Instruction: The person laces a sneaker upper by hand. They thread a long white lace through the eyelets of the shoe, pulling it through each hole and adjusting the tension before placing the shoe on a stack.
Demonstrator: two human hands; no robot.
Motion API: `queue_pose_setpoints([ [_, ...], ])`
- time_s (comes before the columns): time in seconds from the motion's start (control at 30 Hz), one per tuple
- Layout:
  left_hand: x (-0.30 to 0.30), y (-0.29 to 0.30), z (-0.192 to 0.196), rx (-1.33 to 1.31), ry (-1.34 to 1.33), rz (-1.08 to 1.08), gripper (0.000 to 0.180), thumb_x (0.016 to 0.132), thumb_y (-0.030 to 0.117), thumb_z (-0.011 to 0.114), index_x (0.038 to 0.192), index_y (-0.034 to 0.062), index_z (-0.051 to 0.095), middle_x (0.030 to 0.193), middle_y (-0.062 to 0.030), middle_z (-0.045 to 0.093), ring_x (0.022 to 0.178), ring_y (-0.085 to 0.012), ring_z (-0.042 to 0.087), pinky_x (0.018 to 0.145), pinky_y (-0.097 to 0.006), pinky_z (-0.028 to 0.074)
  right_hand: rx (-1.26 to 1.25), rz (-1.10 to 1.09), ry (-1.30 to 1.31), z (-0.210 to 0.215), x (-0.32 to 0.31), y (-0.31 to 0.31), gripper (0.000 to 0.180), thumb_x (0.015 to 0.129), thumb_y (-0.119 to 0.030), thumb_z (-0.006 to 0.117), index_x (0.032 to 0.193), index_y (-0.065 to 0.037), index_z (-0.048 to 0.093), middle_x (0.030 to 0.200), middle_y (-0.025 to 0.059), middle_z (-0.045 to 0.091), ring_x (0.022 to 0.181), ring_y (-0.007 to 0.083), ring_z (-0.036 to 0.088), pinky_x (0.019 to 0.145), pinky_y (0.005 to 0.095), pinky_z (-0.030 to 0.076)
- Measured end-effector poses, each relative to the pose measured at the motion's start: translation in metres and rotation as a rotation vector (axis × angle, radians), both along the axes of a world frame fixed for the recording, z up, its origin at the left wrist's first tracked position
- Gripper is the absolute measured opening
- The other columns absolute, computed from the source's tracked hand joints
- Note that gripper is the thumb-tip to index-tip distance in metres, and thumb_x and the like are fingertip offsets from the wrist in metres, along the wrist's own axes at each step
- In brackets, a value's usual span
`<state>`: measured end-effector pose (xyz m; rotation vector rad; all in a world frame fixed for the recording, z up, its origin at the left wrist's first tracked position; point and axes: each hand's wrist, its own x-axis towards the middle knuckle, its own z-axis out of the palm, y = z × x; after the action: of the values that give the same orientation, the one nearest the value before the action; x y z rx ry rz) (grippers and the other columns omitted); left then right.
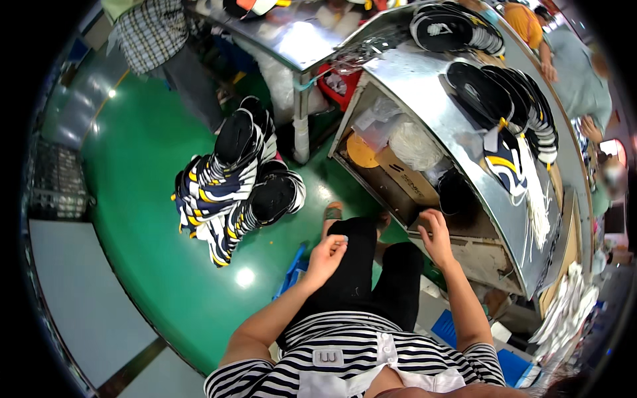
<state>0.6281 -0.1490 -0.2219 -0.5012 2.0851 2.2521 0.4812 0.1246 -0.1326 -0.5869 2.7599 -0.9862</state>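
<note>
My left hand (326, 259) hovers above my left thigh, its fingers curled in and pressed together. A small pale blue spot shows at its fingertips, too small to name. My right hand (435, 237) hangs in front of the open compartment under the metal bench (418, 83), fingers bent and apart, nothing in them. On the bench top lies a stack of black and white shoe uppers (507, 96). A navy, white and yellow shoe upper (503, 161) rests nearer to me, beside a bundle of white laces (537, 212).
Nested stacks of shoe uppers (229, 176) stand on the green floor at my left. The compartment holds a cardboard box (406, 176), white cord (413, 147) and an orange disc (360, 151). A blue stool (292, 272) is below me. Other people work at far left and right.
</note>
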Motion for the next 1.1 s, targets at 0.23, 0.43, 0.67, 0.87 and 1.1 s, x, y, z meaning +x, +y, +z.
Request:
queue_pose_setpoints([
  [0.23, -0.067, -0.023, -0.043, 0.223, -0.243, 0.111, 0.025, 0.094, 0.015, 0.065, 0.115, 0.0033, 0.06, 0.104, -0.0033, 0.063, 0.097, -0.0105, 0.059, 0.086, -0.026, 0.048, 0.192, -0.008, 0.164, -0.092, -0.167, -0.033, 0.053, 0.085, -0.009, 0.069, 0.133, -0.004, 0.048, 0.129, 0.0243, 0.055, 0.121, 0.0414, 0.051, 0.101, 0.0433, 0.042],
  [0.43, -0.215, 0.003, -0.107, 0.457, -0.356, 0.082, 0.056, 0.093, 0.035, 0.067, 0.135, 0.0057, 0.046, 0.133, -0.0106, 0.051, 0.123, -0.0216, 0.048, 0.101, -0.035, 0.041, 0.592, -0.232, 0.41, -0.198, -0.269, 0.004, 0.072, 0.092, -0.05, 0.06, 0.142, 0.0, 0.044, 0.143, 0.026, 0.047, 0.132, 0.0418, 0.045, 0.107, 0.0438, 0.038],
  [0.67, -0.337, 0.002, -0.165, 0.764, -0.522, 0.19, 0.096, 0.081, 0.056, 0.073, 0.15, 0.0074, 0.026, 0.154, -0.0141, 0.032, 0.142, -0.0316, 0.028, 0.112, -0.055, 0.026, 0.409, -0.077, 0.473, -0.175, -0.298, -0.039, 0.059, 0.094, -0.042, 0.06, 0.133, 0.001, 0.053, 0.132, 0.0241, 0.057, 0.12, 0.0429, 0.055, 0.101, 0.0431, 0.044],
  [0.87, -0.423, 0.005, -0.279, 0.87, -0.332, 0.399, 0.078, 0.082, 0.047, 0.076, 0.143, 0.0138, 0.041, 0.141, -0.0095, 0.049, 0.131, -0.0271, 0.045, 0.106, -0.052, 0.034, 0.229, 0.017, 0.045, -0.201, -0.411, -0.154, 0.056, 0.094, -0.04, 0.059, 0.132, 0.001, 0.054, 0.13, 0.0238, 0.058, 0.118, 0.0413, 0.055, 0.101, 0.0428, 0.044],
  [1.1, -0.504, 0.068, -0.282, -0.317, 0.441, 0.218, 0.07, 0.082, 0.038, 0.078, 0.138, 0.0085, 0.048, 0.136, -0.0207, 0.05, 0.129, -0.0326, 0.047, 0.104, -0.043, 0.042, 0.233, -0.074, 0.161, -0.254, -0.463, -0.071, 0.053, 0.095, -0.038, 0.058, 0.13, 0.0, 0.055, 0.128, 0.0224, 0.058, 0.118, 0.0389, 0.055, 0.101, 0.0422, 0.043],
])
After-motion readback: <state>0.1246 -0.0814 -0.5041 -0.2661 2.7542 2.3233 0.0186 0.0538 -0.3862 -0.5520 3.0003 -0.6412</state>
